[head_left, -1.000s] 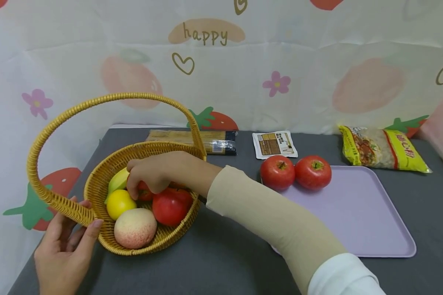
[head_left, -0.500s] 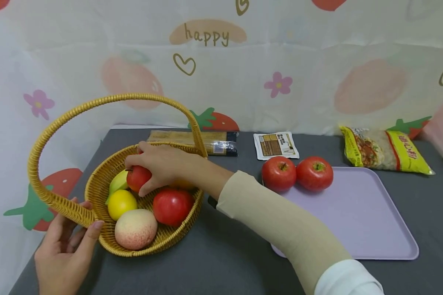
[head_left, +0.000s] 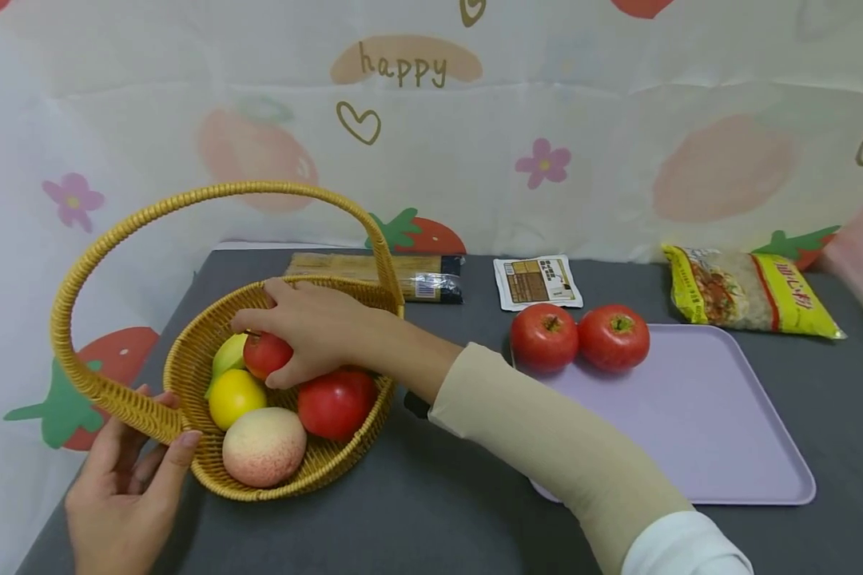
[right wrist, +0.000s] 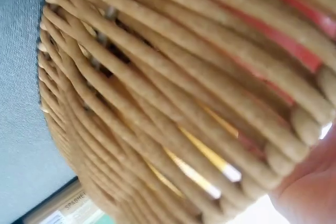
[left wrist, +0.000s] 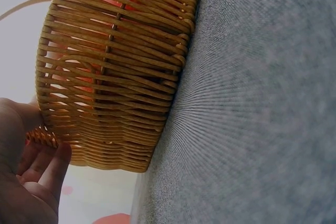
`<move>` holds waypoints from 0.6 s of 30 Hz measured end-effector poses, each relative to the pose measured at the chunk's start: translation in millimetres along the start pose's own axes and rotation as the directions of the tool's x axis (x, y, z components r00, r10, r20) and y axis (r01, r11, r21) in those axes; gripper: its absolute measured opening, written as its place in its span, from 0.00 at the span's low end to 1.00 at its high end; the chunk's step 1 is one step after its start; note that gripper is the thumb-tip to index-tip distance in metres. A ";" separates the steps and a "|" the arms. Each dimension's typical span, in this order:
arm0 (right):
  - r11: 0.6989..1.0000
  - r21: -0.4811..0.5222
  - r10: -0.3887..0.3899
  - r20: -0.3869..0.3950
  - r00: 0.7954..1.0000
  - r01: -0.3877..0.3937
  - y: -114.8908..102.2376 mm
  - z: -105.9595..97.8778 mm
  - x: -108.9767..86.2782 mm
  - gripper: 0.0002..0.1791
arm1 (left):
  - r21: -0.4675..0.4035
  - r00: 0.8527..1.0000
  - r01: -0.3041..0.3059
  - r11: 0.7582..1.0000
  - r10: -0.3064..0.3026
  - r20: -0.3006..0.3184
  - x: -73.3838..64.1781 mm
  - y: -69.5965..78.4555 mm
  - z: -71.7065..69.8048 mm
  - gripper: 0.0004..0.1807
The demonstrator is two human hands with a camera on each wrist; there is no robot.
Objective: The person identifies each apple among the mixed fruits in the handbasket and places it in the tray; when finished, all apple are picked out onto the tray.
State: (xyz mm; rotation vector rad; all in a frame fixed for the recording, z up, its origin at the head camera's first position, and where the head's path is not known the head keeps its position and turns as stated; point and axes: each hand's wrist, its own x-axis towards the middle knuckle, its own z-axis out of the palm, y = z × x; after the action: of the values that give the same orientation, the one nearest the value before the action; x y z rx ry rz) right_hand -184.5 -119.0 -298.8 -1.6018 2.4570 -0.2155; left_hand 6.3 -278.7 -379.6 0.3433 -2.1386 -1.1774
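My left hand [head_left: 125, 487] pinches the wicker basket [head_left: 208, 471] where its tall arched handle [head_left: 223, 192] meets the rim at the near left. Over the far rim reaches my right hand [head_left: 316, 323], its fingers and thumb round a small red apple [head_left: 268, 354]. Beside that apple are a yellow lemon [head_left: 237, 398] and a green-yellow fruit [head_left: 230, 355], partly covered. A pale pink peach [head_left: 264, 447] and a larger red fruit [head_left: 336, 403] lie at the basket's near side. In the right wrist view, basket weave [right wrist: 173, 87] covers most of the scene.
Two red apples [head_left: 544, 339] sit at the back left of a lilac tray [head_left: 719, 431] on the right. Along the wall lie a spaghetti pack [head_left: 417, 279], a white sachet [head_left: 538, 282] and a yellow bag [head_left: 751, 291]. My right forearm crosses the tray's near left corner.
My right hand has raised the small red apple from among the other fruit, then shifted it slightly left and down. The left hand stays at the handle.
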 end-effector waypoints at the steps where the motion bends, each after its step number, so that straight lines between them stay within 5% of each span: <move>1: 1.000 0.010 -0.015 -0.009 1.000 0.015 0.5 -0.3 -2.1 0.35 | 0.005 1.000 0.010 1.000 -0.010 -0.002 0.4 0.5 -0.3 0.37; 8: 0.992 0.058 -0.104 -0.124 0.987 0.112 5.0 -2.1 -18.5 0.34 | 0.020 0.999 0.044 0.999 -0.044 -0.002 1.6 1.1 0.2 0.36; 18: 0.978 0.137 -0.131 -0.200 0.971 0.160 0.5 -5.4 -35.8 0.35 | 0.020 0.999 0.035 0.999 -0.035 -0.009 0.6 1.4 -0.1 0.36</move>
State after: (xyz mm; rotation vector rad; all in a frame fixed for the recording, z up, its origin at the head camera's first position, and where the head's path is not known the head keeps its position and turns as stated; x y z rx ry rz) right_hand -172.3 -85.9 -290.6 -1.7692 2.3880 -0.5905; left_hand 6.0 -278.3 -378.3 0.3960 -2.1469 -1.1726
